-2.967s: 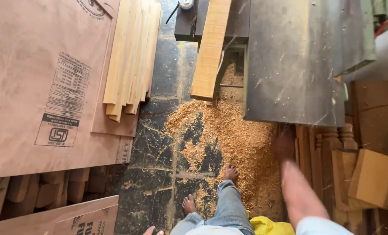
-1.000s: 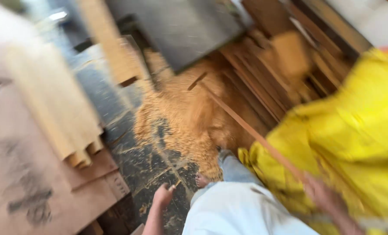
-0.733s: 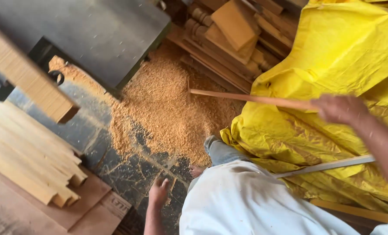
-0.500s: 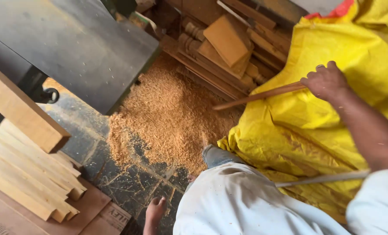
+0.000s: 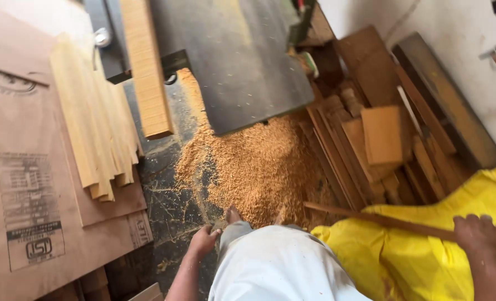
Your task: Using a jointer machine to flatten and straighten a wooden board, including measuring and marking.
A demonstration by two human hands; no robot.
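right hand (image 5: 479, 234) at lower right, fingers curled tight round a thin wooden stick (image 5: 370, 218); stick runs from the fist out to the left, its free end over the edge of the sawdust pile (image 5: 253, 167). hand + stick sit on top of a yellow plastic sheet (image 5: 415, 262) bunched up at bottom right. left hand (image 5: 203, 241) low by the knee, fingers loosely bent in, touching the grey trouser leg (image 5: 234, 234) at the cuff, holding nothing i can make out. bare foot (image 5: 234, 214) just above it, at the sawdust's near edge. white shirt (image 5: 281, 267) fills bottom centre. dark machine table (image 5: 242, 61) up top w/ a light wood plank (image 5: 146, 67) hanging past its left edge. stack of pale wood strips (image 5: 100, 128) lies on brown plywood sheets (image 5: 30, 167) at left. scrap wood blocks + boards (image 5: 381, 128) piled along the white wall at right, just beside the sawdust. floor dark, scuffed.
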